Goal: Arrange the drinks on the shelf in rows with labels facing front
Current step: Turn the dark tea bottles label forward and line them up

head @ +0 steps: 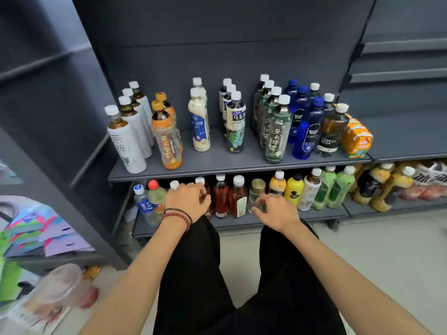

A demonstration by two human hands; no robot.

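- A single view, worn on the person's head, faces forward and steeply down at a dark shelving unit.
- It sits near: the upper shelf (217, 173) crosses mid-frame, and the lower shelf (242, 223) is within reach of the left hand (187, 199) and right hand (275, 211).
- The lens is wide-angle (straight edges bow), and the forearms and legs (193, 274) enter from the bottom edge.

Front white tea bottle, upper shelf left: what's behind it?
Three more white-capped bottles queue behind the front white tea bottle; their labels are mostly hidden.
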